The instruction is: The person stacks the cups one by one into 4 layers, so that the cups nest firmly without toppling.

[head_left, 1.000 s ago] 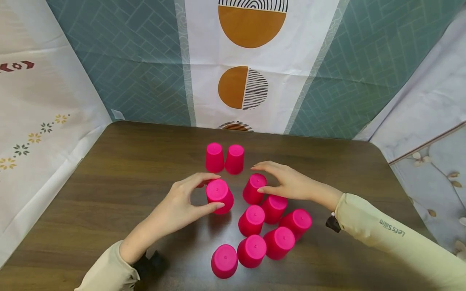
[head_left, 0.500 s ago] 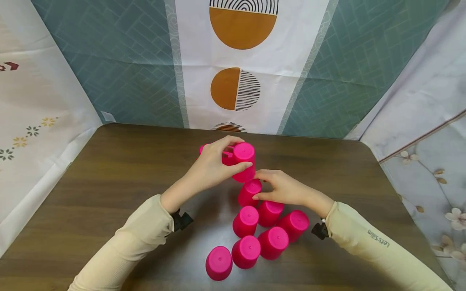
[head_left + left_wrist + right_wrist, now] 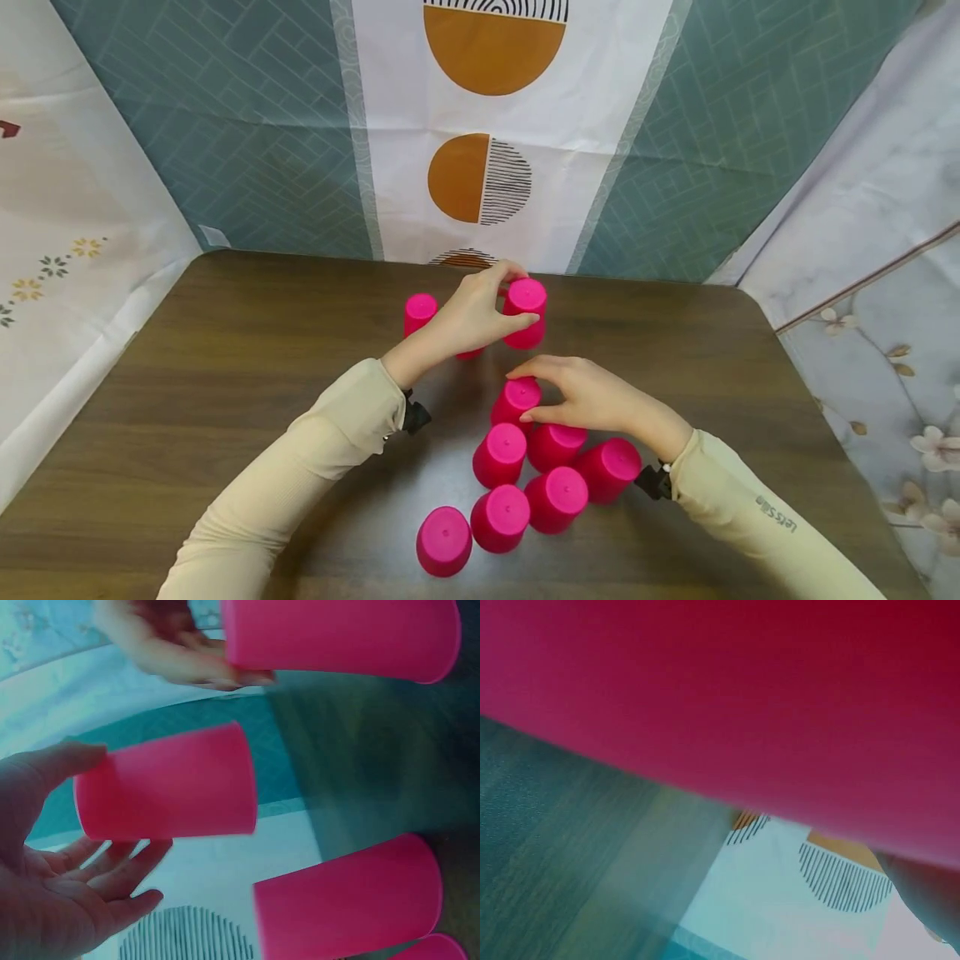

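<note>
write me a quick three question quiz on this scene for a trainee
1. True or false: the cups on the table stand with their open ends up.
2. Which is nearer the patterned cloth behind the table, the left hand or the right hand?
3. Pick the colour of the held cup in the left hand: a) blue, b) pink, c) green.

Key: 1. False. 2. The left hand. 3. b.

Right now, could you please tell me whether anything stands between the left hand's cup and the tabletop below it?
Nothing visible does: the left hand holds its cup above the tabletop, and the left wrist view shows no object beneath it. A neighbouring cup stands to the left.
</note>
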`<state>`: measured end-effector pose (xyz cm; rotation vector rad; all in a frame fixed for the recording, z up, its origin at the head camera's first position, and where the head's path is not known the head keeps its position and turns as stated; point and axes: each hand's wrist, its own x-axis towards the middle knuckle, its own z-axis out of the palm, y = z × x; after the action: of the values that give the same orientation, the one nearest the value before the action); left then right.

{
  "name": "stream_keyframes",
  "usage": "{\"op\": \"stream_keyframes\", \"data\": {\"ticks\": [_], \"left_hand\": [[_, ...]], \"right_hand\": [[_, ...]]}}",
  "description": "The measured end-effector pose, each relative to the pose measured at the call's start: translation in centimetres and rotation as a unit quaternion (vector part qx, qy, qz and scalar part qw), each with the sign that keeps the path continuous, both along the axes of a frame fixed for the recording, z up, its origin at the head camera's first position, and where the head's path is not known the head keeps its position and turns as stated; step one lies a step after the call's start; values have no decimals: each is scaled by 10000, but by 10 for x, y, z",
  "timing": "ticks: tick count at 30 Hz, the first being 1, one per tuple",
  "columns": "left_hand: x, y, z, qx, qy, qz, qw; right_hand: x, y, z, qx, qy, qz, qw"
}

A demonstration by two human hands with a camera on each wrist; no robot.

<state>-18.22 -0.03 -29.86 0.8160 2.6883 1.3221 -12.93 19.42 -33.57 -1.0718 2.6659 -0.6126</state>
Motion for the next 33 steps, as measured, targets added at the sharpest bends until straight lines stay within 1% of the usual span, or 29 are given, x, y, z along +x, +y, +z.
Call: {"op": "stream_keyframes", "data": {"ticks": [2, 4, 8, 11, 13, 15, 18, 22, 25, 29, 33], "left_hand": [[-2, 2, -5, -131, -92, -40, 9999], [-3, 5, -9, -293, -82, -58, 9995], [-9, 12, -15, -713, 0, 88, 9974], [-15, 17, -21, -1103, -51, 184, 9937], [-18, 19, -25, -1341, -93, 139, 9908], [-19, 21, -28, -1540, -140, 51, 9880], [-20, 24, -30, -1832, -96, -55, 9830], [-21, 26, -33, -2236, 27, 18, 9747], [-23, 26, -35, -2429, 39, 77, 9700], [-26, 27, -35, -2516, -83, 83, 9678], [-31, 26, -34, -2623, -102, 130, 9648]], "right_hand": [[0, -1, -2, -32, -44, -9, 10000], [1, -1, -4, -104, -113, -24, 9999], [1, -1, -5, -175, -166, -78, 9997], [1, -2, -6, -100, -153, -42, 9998], [1, -3, -8, -84, -173, -15, 9998], [1, -3, -9, -115, -220, -6, 9997], [1, -2, -10, -192, -270, -24, 9994], [1, -1, -11, -295, -293, -19, 9991], [1, -1, -12, -366, -322, -27, 9988], [1, -1, -11, -377, -306, -51, 9988], [2, 1, -10, -408, -275, -78, 9988]]}}
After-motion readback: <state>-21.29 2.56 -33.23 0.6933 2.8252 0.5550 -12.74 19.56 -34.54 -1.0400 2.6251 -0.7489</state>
